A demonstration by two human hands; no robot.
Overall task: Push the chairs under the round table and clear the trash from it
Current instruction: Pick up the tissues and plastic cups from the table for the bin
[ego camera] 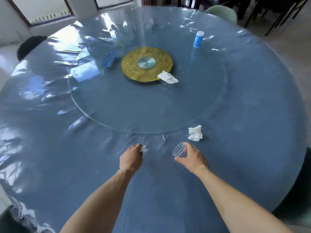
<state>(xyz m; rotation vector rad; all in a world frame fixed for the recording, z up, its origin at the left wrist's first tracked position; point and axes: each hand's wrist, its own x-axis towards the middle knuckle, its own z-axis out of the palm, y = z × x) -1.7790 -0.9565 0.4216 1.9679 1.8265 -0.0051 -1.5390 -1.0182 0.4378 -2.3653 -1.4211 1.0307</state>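
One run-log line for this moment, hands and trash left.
left hand: pinching tissue scrap | right hand: holding clear cup | remaining: crumpled tissue, tissue by turntable

dark chair (pixel 29 47): mostly hidden by table (pixel 50 165) | tissue scrap (pixel 144 149): mostly inside left grip (pixel 132 158)

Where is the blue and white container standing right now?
In the head view, the blue and white container stands upright on the round table's far right, beyond the gold turntable hub.

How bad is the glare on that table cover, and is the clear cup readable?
Head view: window glare streaks the plastic cover at left and far side; the near side is clean. The wide lens bows the table edge. The cup in the right hand shows only faint rims.
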